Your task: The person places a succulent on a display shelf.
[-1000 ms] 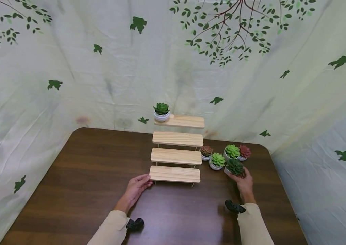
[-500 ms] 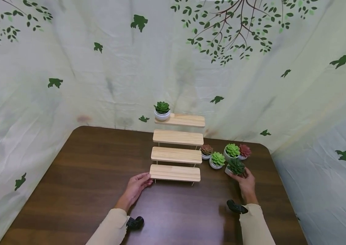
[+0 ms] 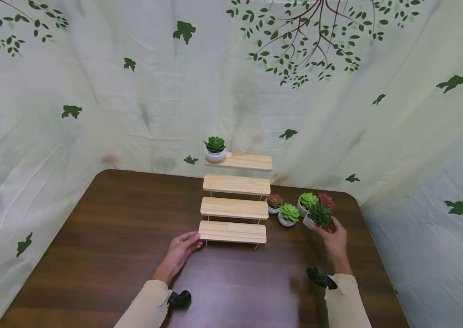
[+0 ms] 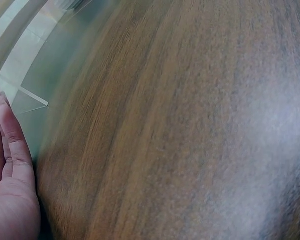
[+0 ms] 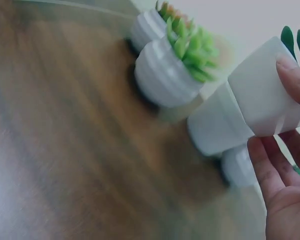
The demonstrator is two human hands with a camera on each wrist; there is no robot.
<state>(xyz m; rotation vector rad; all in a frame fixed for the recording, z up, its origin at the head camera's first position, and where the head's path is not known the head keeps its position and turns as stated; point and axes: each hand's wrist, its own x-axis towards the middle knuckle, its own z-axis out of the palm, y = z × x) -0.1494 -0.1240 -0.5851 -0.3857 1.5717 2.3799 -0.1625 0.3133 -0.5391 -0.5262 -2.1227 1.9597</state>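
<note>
My right hand (image 3: 335,237) grips a dark green potted succulent (image 3: 320,214) by its white pot (image 5: 262,90), thumb on one side and fingers on the other. The pot is tilted and, in the right wrist view, overlaps another white pot. My left hand (image 3: 179,253) holds the left end of the lowest board of a four-tier wooden display stand (image 3: 232,231). In the left wrist view the fingers (image 4: 12,125) lie beside a thin leg of the stand. A green succulent in a white pot (image 3: 215,149) stands at the left of the top board.
Right of the stand are a brownish succulent (image 3: 274,203), a light green one (image 3: 288,214), another light green one (image 3: 308,200) and a red one (image 3: 325,200). All stand on the dark wooden table (image 3: 133,218). A leaf-printed cloth (image 3: 153,91) hangs behind it.
My right hand has moved slightly right and up with the dark green succulent, which now covers part of the red one. My left hand stays at the lowest board.
</note>
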